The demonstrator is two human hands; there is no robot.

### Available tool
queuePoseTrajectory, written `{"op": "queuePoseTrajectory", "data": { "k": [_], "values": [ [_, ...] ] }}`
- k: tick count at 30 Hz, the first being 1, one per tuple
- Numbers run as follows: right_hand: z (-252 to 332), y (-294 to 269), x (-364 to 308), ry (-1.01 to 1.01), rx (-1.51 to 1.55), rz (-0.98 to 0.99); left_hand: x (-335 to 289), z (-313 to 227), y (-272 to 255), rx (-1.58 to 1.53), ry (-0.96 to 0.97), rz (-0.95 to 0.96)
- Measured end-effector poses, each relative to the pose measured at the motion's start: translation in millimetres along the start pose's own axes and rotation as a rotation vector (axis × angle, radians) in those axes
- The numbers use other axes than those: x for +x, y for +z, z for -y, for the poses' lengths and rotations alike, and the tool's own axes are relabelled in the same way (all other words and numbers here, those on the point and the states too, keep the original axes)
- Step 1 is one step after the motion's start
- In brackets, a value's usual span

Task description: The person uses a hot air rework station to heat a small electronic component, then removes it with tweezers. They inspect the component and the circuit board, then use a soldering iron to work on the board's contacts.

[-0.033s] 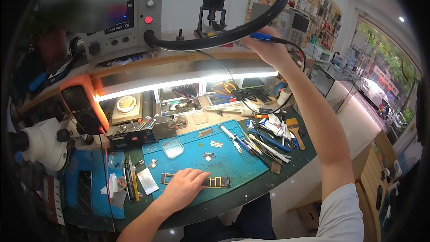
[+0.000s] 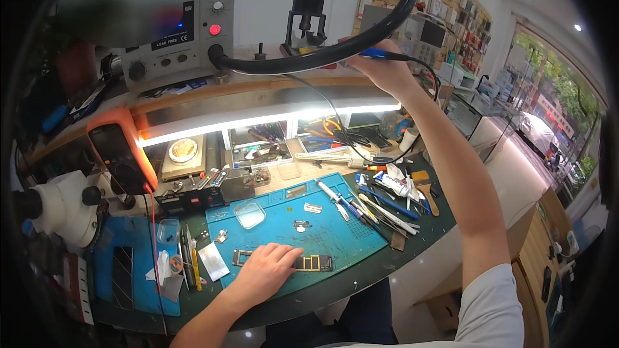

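Observation:
My left hand (image 2: 263,275) lies over the middle of a dark phone frame (image 2: 316,263) with gold-coloured edges, its fingers together and curled onto it. Both ends of the frame stick out past the hand; the middle is hidden. A blue work mat (image 2: 348,245) is under it. Up by the shelf, my right hand (image 2: 389,72) is closed round the blue handle of a soldering iron (image 2: 375,53), whose black cord hangs to the right. A thick black hose (image 2: 303,62) crosses in front, and the iron's tip is out of sight.
Small metal parts (image 2: 302,224) and a clear plastic dish (image 2: 249,214) sit on the mat. Pens, tweezers and brushes (image 2: 387,206) crowd its right side. An orange multimeter (image 2: 121,154) and a white microscope (image 2: 61,206) stand left. A lit strip (image 2: 271,119) runs under the shelf.

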State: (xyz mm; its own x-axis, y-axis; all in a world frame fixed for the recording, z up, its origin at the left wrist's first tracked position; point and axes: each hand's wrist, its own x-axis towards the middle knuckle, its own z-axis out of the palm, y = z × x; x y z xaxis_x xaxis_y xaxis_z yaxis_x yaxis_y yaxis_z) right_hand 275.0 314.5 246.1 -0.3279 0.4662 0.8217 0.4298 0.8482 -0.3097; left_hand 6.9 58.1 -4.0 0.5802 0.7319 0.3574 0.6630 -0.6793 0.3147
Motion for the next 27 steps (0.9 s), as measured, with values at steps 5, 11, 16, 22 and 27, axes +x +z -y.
{"op": "queuePoseTrajectory", "data": {
  "k": [5,11,16,22,27],
  "values": [
    [27.4,5.2,8.1,0.361,0.161,-0.109,-8.0,0.2,-2.4,0.03,-0.036,0.023],
    [40.0,10.8,19.8,0.695,0.292,-0.258,-9.5,0.5,-5.0,0.02,-0.07,0.017],
    [27.2,-14.6,50.4,0.292,-0.169,-0.238,-3.6,-0.1,4.6,0.017,-0.048,0.002],
    [11.9,21.0,88.9,0.131,-0.445,-0.038,-4.1,0.7,1.9,0.05,-0.036,-0.013],
    [-31.4,54.6,87.0,0.233,-0.311,0.018,-2.2,2.6,3.6,0.046,-0.001,-0.023]
  ]
}}
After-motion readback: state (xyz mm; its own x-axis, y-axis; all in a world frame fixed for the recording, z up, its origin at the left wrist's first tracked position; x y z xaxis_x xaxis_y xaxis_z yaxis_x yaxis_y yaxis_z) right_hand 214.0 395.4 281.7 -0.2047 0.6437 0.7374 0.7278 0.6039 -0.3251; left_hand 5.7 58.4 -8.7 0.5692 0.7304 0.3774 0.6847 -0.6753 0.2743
